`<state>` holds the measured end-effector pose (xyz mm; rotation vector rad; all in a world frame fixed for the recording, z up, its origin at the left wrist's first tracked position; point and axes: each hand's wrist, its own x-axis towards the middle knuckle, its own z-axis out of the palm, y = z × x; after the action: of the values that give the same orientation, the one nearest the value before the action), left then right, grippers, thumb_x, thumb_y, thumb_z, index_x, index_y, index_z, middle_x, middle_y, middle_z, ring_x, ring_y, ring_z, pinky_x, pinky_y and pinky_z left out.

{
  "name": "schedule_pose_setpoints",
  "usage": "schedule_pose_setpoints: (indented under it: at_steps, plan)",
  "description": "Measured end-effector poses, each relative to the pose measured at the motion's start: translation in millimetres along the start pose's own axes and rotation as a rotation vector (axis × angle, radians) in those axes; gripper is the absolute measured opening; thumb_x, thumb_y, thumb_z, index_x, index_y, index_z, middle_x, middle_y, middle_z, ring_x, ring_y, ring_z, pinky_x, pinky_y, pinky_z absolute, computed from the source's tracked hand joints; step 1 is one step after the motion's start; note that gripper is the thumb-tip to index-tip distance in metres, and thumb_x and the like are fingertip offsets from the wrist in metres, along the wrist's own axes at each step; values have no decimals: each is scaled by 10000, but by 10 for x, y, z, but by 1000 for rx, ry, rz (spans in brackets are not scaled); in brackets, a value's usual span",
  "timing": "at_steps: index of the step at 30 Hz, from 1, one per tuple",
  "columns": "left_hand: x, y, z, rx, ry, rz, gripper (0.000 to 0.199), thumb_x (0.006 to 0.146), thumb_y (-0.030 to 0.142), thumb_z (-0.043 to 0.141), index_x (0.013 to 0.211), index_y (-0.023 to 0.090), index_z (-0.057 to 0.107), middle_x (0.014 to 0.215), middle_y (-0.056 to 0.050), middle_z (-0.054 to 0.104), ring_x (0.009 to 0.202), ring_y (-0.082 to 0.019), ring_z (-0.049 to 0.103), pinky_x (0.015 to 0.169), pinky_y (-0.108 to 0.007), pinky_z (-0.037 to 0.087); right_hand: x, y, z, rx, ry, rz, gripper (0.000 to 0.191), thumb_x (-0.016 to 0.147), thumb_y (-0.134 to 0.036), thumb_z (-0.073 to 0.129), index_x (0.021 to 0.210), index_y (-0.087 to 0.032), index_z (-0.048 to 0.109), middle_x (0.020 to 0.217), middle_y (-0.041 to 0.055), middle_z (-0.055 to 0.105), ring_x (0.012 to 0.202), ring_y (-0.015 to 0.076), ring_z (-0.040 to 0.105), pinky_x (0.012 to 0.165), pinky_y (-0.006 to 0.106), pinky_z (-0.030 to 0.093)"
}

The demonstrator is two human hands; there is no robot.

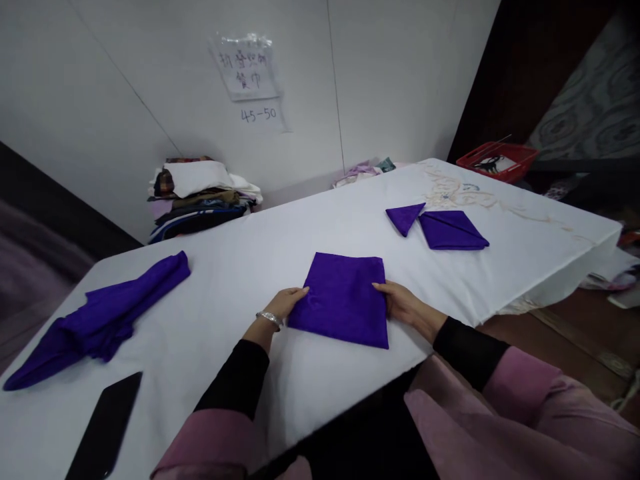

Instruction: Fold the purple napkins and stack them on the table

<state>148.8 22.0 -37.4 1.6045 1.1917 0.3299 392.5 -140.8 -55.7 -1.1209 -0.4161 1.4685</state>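
Fingers of left hand (pixel 284 303) and right hand (pixel 404 304) pinched opposite sides of folded purple cloth square (pixel 345 301); risk: uneven pull could have skewed its edges

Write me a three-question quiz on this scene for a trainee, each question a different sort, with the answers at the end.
1. True or false: the left hand and the right hand each grip one side of the purple cloth square.

2. Which of these lies nearest the crumpled purple cloth?
A) the red basket
B) the black phone
C) the folded purple triangle

3. Fill in the missing word: the silver bracelet is worn on the person's ____ wrist.

Key: 1 true; 2 B; 3 left.
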Motion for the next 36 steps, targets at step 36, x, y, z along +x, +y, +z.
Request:
schedule_pose_setpoints:
  at_steps: [36]
  plan:
    - [463, 106, 209, 472, 302, 112, 264, 774, 318, 528, 968, 193, 656, 950, -73, 700, 937, -212, 626, 806, -308, 465, 279, -354, -278, -488, 176, -28, 271, 789, -160, 565, 1034, -164, 448, 523, -15, 603, 424, 149, 595, 325, 183, 417]
